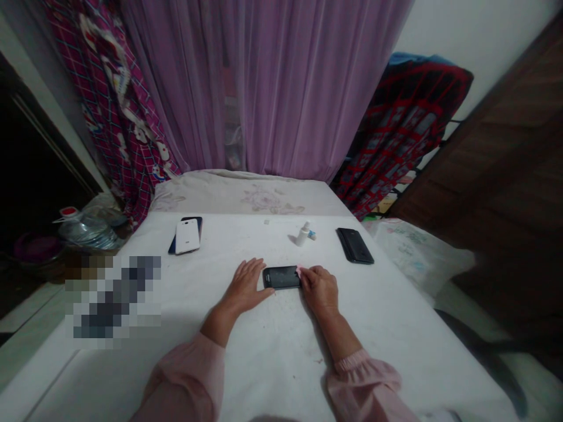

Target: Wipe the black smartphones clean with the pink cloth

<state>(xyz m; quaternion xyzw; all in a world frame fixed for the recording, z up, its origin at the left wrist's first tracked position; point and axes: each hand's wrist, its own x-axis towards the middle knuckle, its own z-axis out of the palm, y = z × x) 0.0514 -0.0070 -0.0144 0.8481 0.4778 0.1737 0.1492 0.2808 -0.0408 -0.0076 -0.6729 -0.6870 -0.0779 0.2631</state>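
The left hand (244,288) spreads open by a flat black phone (280,278); the right hand (321,289) pinches small pink cloth (299,270); wiping seems half-done.

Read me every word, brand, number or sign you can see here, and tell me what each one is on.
No text reads clearly.
Middle phone: pale mark near its left end, too small to read.
White phone: small mark on it, too small to read.
Plastic bag: faint blue-green print, too blurred to read.
Small bottle: no readable label.
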